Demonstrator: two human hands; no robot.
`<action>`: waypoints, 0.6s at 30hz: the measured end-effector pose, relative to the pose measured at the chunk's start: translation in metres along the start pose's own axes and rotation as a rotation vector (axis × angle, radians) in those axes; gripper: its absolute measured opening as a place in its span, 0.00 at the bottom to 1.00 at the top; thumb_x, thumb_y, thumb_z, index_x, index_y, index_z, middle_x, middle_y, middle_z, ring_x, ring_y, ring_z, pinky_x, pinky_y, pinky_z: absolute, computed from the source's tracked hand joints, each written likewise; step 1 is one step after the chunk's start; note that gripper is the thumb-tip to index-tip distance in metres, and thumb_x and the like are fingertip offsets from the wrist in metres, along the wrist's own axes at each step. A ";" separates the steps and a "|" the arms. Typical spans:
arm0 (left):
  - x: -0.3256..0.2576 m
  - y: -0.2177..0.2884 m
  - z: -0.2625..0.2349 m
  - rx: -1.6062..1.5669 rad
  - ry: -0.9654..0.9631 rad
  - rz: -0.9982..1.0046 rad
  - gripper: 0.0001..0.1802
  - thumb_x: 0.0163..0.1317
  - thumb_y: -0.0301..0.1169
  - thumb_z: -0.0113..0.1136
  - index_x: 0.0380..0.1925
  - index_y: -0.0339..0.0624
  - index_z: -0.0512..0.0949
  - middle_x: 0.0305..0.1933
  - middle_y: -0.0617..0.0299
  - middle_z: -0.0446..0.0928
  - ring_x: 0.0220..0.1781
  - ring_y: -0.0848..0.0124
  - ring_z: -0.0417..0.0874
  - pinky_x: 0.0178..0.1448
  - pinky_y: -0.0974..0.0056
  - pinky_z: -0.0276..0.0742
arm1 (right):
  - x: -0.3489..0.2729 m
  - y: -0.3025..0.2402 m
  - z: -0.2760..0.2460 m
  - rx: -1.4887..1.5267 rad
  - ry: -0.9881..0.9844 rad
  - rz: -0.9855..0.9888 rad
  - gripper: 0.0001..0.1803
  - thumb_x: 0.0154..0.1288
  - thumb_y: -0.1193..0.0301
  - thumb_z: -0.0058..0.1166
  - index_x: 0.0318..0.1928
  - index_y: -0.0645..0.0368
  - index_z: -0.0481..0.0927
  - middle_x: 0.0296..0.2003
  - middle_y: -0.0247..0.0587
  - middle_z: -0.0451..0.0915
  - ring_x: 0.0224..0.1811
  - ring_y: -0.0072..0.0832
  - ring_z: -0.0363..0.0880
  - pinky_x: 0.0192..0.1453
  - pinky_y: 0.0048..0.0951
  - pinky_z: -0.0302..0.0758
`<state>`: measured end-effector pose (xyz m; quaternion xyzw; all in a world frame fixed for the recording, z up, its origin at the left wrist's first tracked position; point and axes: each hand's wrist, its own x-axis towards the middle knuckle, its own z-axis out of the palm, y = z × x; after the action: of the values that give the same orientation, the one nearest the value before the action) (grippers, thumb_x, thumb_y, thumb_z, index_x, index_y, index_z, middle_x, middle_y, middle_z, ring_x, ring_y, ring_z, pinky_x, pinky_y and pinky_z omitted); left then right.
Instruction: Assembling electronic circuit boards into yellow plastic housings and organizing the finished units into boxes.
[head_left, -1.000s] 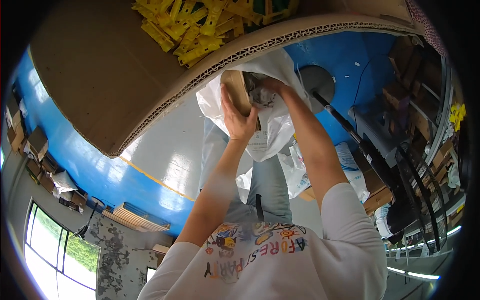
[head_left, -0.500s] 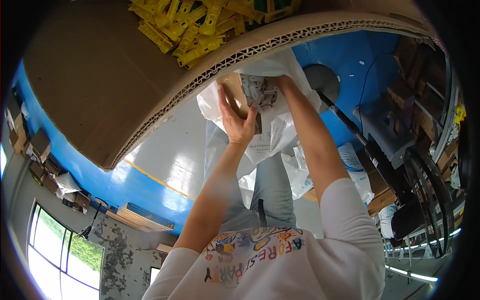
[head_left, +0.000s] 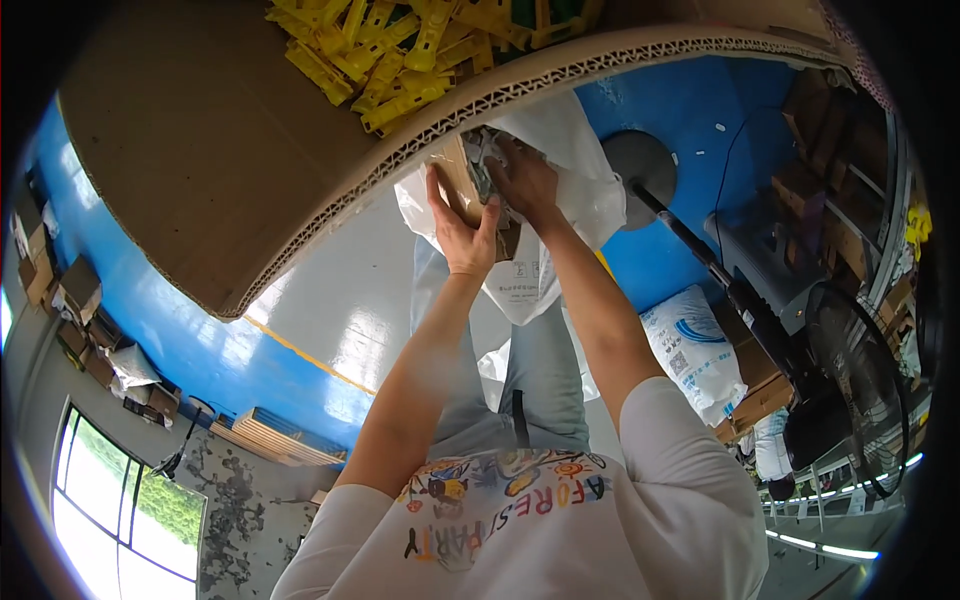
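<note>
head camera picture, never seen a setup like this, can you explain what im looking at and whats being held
There is no machine here, just a person's two bare hands. The view comes from a fisheye camera worn on the head, looking down, so straight edges bend near the rim. The left hand holds a small brown box. The right hand is beside it, at some greyish things; its grip is partly hidden. A white plastic bag shows around them. At the top, a heap of yellow plastic pieces lies beside a large cardboard panel.
</note>
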<state>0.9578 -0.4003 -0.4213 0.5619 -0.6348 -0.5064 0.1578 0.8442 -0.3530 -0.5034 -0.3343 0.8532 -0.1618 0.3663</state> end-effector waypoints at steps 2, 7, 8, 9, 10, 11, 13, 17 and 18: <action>0.000 0.002 0.001 -0.031 -0.014 -0.007 0.47 0.50 0.41 0.61 0.66 0.46 0.46 0.63 0.47 0.61 0.61 0.52 0.67 0.61 0.58 0.63 | -0.014 -0.015 -0.012 -0.055 0.052 -0.056 0.25 0.59 0.53 0.46 0.55 0.47 0.70 0.51 0.47 0.72 0.48 0.47 0.75 0.47 0.45 0.73; 0.002 -0.004 -0.014 -0.029 0.003 0.026 0.46 0.51 0.40 0.61 0.66 0.43 0.46 0.66 0.46 0.57 0.65 0.53 0.62 0.65 0.59 0.58 | -0.035 -0.025 -0.023 0.290 -0.025 -0.187 0.18 0.61 0.61 0.47 0.52 0.45 0.72 0.52 0.45 0.70 0.48 0.48 0.74 0.46 0.44 0.74; 0.004 -0.006 -0.017 -0.041 0.006 0.031 0.46 0.51 0.40 0.61 0.66 0.42 0.46 0.66 0.46 0.56 0.65 0.53 0.61 0.66 0.60 0.57 | -0.034 -0.024 -0.020 0.377 0.004 -0.276 0.19 0.61 0.64 0.48 0.54 0.45 0.71 0.52 0.45 0.70 0.49 0.49 0.73 0.47 0.44 0.73; 0.003 -0.003 -0.015 -0.024 0.003 0.012 0.46 0.51 0.39 0.61 0.66 0.42 0.46 0.67 0.46 0.55 0.66 0.53 0.59 0.67 0.60 0.56 | -0.020 -0.010 -0.014 0.290 0.075 -0.193 0.19 0.61 0.68 0.48 0.54 0.49 0.71 0.53 0.47 0.69 0.49 0.51 0.72 0.49 0.45 0.71; 0.002 0.000 -0.014 -0.023 -0.004 0.013 0.46 0.51 0.39 0.61 0.66 0.42 0.46 0.67 0.46 0.55 0.66 0.53 0.59 0.67 0.60 0.56 | 0.002 0.009 -0.003 0.100 0.180 -0.151 0.20 0.62 0.67 0.48 0.55 0.51 0.69 0.54 0.47 0.69 0.50 0.49 0.71 0.51 0.43 0.70; 0.001 0.002 -0.008 -0.009 -0.004 0.017 0.46 0.51 0.39 0.61 0.66 0.42 0.46 0.66 0.47 0.56 0.66 0.54 0.59 0.67 0.60 0.55 | 0.027 0.037 0.008 -0.094 0.285 -0.106 0.21 0.63 0.66 0.48 0.57 0.52 0.68 0.55 0.46 0.68 0.52 0.48 0.70 0.53 0.42 0.69; -0.001 0.001 0.002 -0.043 0.004 0.016 0.46 0.52 0.37 0.61 0.66 0.42 0.46 0.66 0.47 0.56 0.66 0.55 0.59 0.66 0.61 0.55 | 0.068 0.084 0.016 0.081 0.261 -0.087 0.23 0.63 0.64 0.49 0.58 0.56 0.66 0.57 0.44 0.68 0.55 0.43 0.69 0.57 0.39 0.65; 0.006 0.008 -0.005 -0.017 -0.031 0.036 0.46 0.52 0.37 0.61 0.66 0.41 0.46 0.66 0.46 0.56 0.64 0.55 0.61 0.65 0.61 0.57 | 0.105 0.101 0.033 -0.064 0.370 -0.215 0.25 0.62 0.60 0.51 0.58 0.53 0.67 0.57 0.42 0.69 0.58 0.38 0.66 0.61 0.37 0.62; 0.005 0.015 0.004 -0.034 -0.052 -0.038 0.47 0.51 0.38 0.62 0.66 0.41 0.45 0.65 0.47 0.56 0.64 0.55 0.62 0.64 0.61 0.58 | 0.107 0.128 0.031 -0.029 0.369 -0.203 0.25 0.61 0.58 0.51 0.58 0.52 0.68 0.58 0.43 0.68 0.59 0.39 0.65 0.62 0.37 0.61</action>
<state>0.9447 -0.4049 -0.4132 0.5579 -0.6191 -0.5344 0.1410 0.7545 -0.3346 -0.6461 -0.3886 0.8699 -0.2442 0.1806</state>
